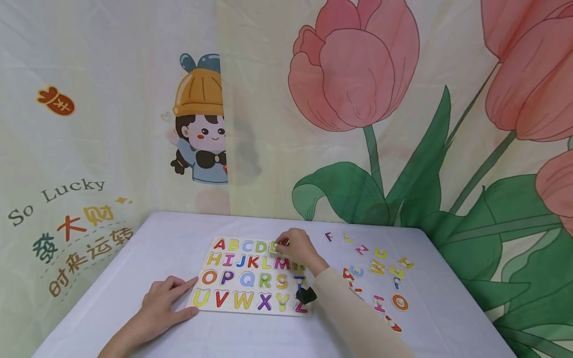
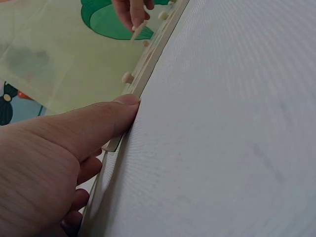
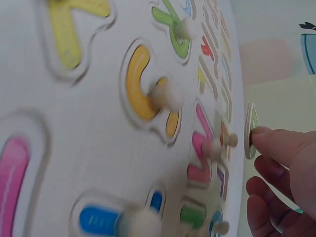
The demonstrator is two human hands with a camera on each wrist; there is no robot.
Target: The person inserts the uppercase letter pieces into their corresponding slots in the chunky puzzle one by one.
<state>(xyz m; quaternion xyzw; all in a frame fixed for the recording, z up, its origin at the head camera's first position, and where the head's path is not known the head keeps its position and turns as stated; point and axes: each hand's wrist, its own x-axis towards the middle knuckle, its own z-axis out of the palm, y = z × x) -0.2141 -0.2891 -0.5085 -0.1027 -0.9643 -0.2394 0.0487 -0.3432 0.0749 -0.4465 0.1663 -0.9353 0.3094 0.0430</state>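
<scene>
A wooden alphabet puzzle board (image 1: 197, 268) with colourful letters lies on the table. My right hand (image 1: 297, 248) is over its far top row and pinches a small wooden letter piece (image 3: 252, 131) with a green face between thumb and fingers. Which letter it is, I cannot tell. Knobs (image 3: 185, 28) stand up from several letters on the board. At the board's near left corner rests my left hand (image 1: 158, 303), index finger extended to the left edge. Its thumb (image 2: 111, 118) presses against the near edge, as the left wrist view shows.
Loose letter pieces lie to the right of the board, among them an orange O (image 1: 400, 302), a pink I (image 1: 378, 304) and a purple F (image 1: 329, 237). A white cloth covers the table (image 1: 174, 238). Behind it hangs a curtain (image 1: 259, 99) printed with tulips.
</scene>
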